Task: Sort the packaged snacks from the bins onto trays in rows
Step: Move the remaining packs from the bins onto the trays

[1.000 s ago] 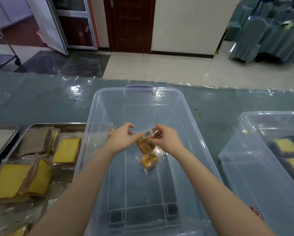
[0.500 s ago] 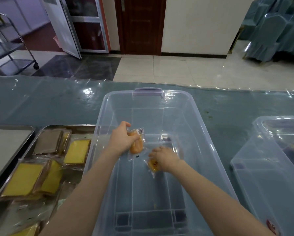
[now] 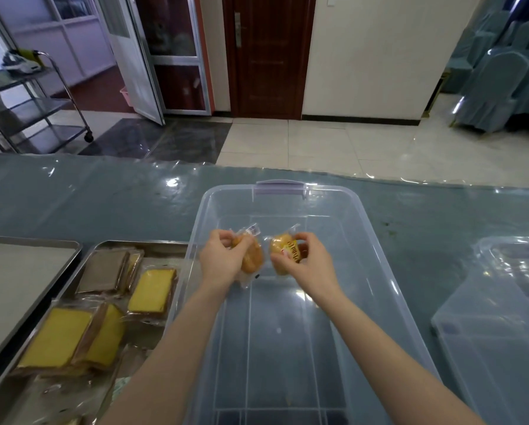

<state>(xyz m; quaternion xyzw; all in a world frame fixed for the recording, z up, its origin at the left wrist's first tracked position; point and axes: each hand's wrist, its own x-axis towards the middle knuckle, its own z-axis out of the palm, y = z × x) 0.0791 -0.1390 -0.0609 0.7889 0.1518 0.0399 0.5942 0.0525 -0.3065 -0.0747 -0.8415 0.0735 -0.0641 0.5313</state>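
Observation:
Above the clear plastic bin (image 3: 373,259) in front of me, each hand holds a small golden bun in clear wrap. My left hand (image 3: 223,259) grips one wrapped bun (image 3: 252,258). My right hand (image 3: 307,260) pinches the other wrapped bun (image 3: 283,251), which has a yellow and red label. The two buns hang side by side, almost touching. Left of the bin lies a steel tray (image 3: 153,244) with several wrapped yellow cake slices (image 3: 151,290) in loose rows. No other snack shows in the bin under my hands.
A second steel tray (image 3: 27,271) lies at the far left with nothing on it. Another clear bin (image 3: 490,317) stands at the right. The table wears a blue cloth under clear film (image 3: 103,197). A metal trolley (image 3: 42,96) stands beyond the table.
My right hand has picked the second bun up from the bin floor. Both hands have risen and now hold their buns side by side above the bin.

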